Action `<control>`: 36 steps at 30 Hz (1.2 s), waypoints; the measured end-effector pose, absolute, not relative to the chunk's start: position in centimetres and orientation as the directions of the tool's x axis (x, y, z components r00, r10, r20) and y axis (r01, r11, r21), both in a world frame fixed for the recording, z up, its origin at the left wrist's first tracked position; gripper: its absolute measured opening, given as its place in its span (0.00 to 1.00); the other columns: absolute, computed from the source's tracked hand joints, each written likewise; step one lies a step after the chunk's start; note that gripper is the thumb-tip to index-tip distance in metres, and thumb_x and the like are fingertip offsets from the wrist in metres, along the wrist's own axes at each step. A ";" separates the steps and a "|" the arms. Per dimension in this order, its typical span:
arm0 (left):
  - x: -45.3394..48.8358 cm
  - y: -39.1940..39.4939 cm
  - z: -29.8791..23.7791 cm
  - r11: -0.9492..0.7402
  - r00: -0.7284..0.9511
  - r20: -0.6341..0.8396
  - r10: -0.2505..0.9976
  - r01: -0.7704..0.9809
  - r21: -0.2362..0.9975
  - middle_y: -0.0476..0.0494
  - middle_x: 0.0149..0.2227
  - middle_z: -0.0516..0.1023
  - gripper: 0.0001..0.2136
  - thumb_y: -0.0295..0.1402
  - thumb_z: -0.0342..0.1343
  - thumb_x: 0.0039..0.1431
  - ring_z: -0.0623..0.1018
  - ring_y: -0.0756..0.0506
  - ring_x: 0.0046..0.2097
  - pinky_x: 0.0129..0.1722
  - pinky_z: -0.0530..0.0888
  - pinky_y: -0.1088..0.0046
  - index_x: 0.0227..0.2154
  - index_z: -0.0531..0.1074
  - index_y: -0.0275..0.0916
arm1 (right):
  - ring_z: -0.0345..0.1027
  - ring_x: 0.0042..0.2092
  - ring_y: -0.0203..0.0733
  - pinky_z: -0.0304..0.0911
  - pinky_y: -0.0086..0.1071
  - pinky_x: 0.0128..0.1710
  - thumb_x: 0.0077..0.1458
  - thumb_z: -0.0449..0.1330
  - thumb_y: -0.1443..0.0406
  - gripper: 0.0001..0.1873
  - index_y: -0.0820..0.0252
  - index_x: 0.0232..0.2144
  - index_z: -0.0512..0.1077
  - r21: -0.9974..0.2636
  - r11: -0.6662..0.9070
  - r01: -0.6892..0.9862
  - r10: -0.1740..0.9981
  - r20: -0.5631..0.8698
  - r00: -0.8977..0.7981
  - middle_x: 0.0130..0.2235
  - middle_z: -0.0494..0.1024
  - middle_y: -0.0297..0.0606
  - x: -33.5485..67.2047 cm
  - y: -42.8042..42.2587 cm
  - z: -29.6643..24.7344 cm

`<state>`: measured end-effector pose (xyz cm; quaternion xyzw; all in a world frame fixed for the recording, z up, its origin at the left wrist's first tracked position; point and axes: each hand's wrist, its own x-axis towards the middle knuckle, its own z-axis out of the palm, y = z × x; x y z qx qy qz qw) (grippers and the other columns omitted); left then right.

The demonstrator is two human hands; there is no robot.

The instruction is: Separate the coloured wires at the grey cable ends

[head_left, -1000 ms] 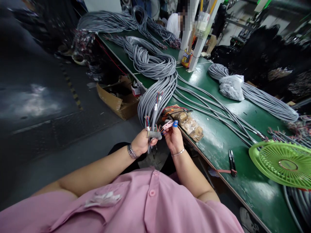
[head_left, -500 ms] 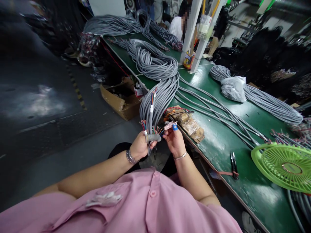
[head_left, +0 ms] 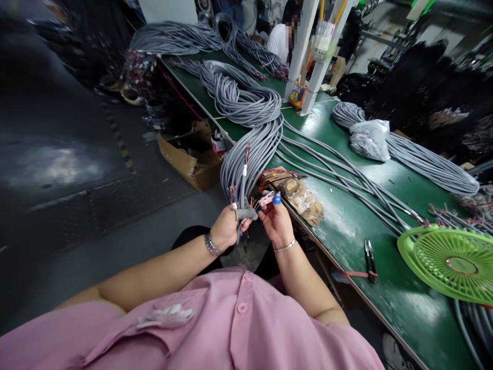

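Observation:
My left hand (head_left: pixel 226 226) is closed round the ends of a few grey cables (head_left: pixel 244 194), whose stripped coloured wires fan out above my thumb. My right hand (head_left: pixel 275 221), with taped fingertips, pinches the coloured wire ends (head_left: pixel 254 203) just to the right of my left thumb. The cables hang off the edge of the green bench (head_left: pixel 389 288) from a thick grey bundle (head_left: pixel 254 149). Both hands are held in front of the bench edge, above my lap.
Large grey cable coils (head_left: pixel 242 97) lie along the bench, with a taped brown block (head_left: pixel 298 195), black cutters (head_left: pixel 370 259), a green fan (head_left: pixel 447 262) and a plastic bag (head_left: pixel 367 139). A cardboard box (head_left: pixel 190 154) sits on the floor. Another person (head_left: pixel 279 38) works far behind.
My hands stay in almost the same place, working the wire ends. The tall cable end above my left hand has shifted slightly.

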<state>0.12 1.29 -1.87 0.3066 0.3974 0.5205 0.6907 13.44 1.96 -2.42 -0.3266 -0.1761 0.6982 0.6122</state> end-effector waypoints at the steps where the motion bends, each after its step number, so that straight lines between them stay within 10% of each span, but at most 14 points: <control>1: 0.1 1.2 -1.9 0.266 0.145 -0.223 0.964 -0.474 0.840 0.52 0.13 0.65 0.09 0.31 0.64 0.40 0.61 0.56 0.13 0.13 0.54 0.79 0.19 0.69 0.35 | 0.63 0.28 0.30 0.65 0.24 0.27 0.53 0.64 0.51 0.17 0.59 0.34 0.75 -0.644 -0.199 -0.739 0.968 -0.247 -0.045 0.29 0.75 0.31 13.4 2.0 -2.5; 36: 0.1 0.4 -2.2 0.176 0.035 -0.180 0.983 -0.462 0.869 0.52 0.15 0.67 0.05 0.28 0.63 0.42 0.63 0.55 0.16 0.15 0.56 0.79 0.20 0.72 0.34 | 0.67 0.30 0.33 0.67 0.26 0.28 0.53 0.60 0.45 0.23 0.59 0.35 0.75 -0.638 -0.224 -0.736 0.964 -0.259 -0.069 0.34 0.77 0.35 13.9 1.2 -3.5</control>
